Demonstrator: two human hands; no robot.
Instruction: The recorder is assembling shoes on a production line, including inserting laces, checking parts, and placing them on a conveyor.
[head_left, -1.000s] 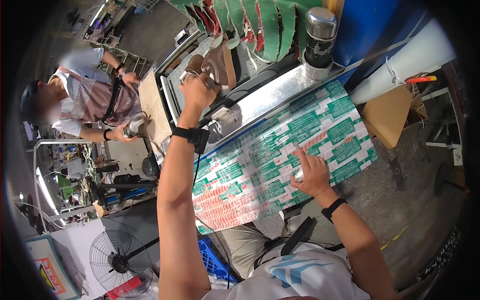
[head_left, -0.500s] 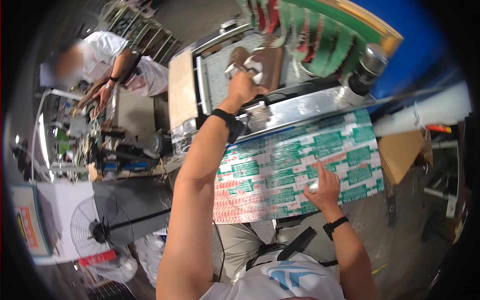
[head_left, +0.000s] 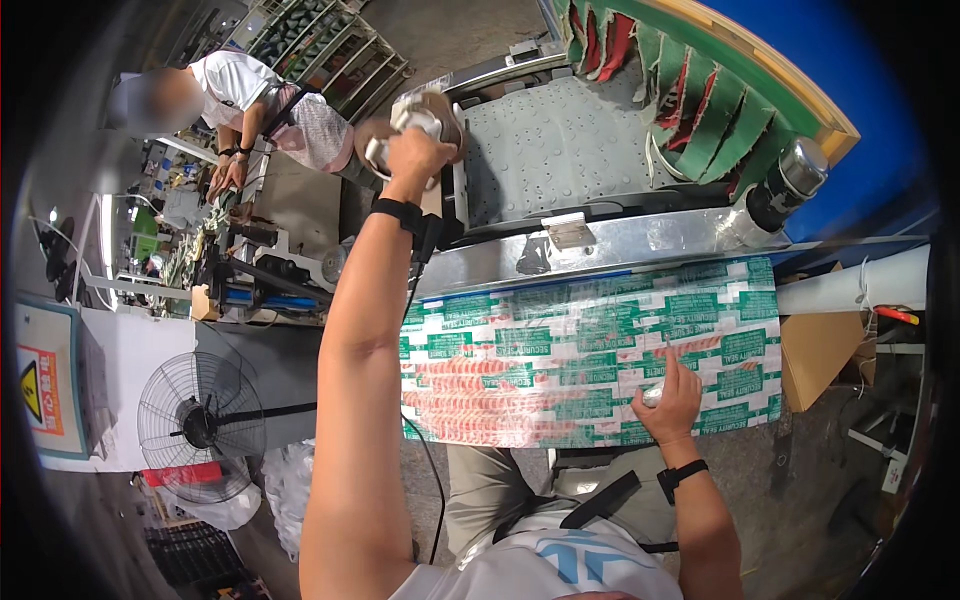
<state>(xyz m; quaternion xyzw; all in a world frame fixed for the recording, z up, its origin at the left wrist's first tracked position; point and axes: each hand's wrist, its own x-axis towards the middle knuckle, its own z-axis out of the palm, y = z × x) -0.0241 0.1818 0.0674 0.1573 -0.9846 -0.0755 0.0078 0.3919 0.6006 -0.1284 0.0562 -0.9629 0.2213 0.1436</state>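
My left hand [head_left: 415, 155] reaches far forward, its fingers closed on a pair of brown shoes [head_left: 437, 104] with white showing in their openings. The shoes are held at the left end of the grey perforated conveyor belt [head_left: 545, 150]. My hand hides part of them. Closer in, my right hand [head_left: 672, 402] is over the table covered in green, white and red printed sheeting [head_left: 560, 350]. Its fingers are curled around a small whitish rounded object [head_left: 653, 395], while the index finger points forward. Most of that object is hidden in the palm.
Green and red fabric strips [head_left: 700, 110] hang over the belt's far right. A silver-and-black bottle [head_left: 790, 185] stands on the metal ledge. A floor fan [head_left: 200, 410] is at left; a co-worker [head_left: 255, 110] sits beyond. A cardboard piece [head_left: 820, 355] lies right.
My left hand has lifted the brown shoes off the belt and moved them left to its end. My right hand keeps its grip over the table. The view has shifted slightly.
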